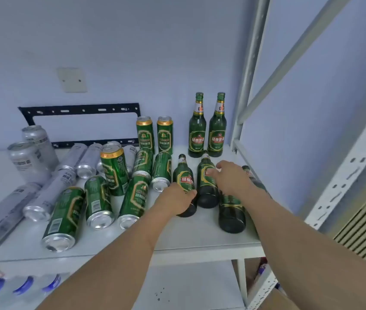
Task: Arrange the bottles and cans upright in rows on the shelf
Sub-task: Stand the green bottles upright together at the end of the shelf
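Two green glass bottles stand upright (207,128) at the back of the white shelf (200,233), close to the wall, and serve here as the landmark. Just to their left stand two upright green cans (155,134), side by side. In front of those cans lie more green cans on their sides (132,198), bottoms toward the shelf's front edge, with one green can upright (113,170) among them. Farther left of the standing bottles lie silver cans (41,195) on their sides, and two silver cans stand upright (28,156) at the far left.

Directly in front of the standing bottles lie three green bottles, necks pointing toward the back. The left hand (175,201) is closed around the lower body of the leftmost lying bottle (184,177), gripping it. The right hand (229,175) rests over the middle lying bottle (206,182) with fingers curved on its label; whether it grips fully cannot be told. The third lying bottle (232,211) is partly hidden under the right forearm, nearest the shelf's right edge.

Behind the cans, a black metal bracket (79,110) is fixed to the pale wall, with a white wall plate (71,79) above it. To the right of the standing bottles rises the grey perforated shelf upright (356,157).
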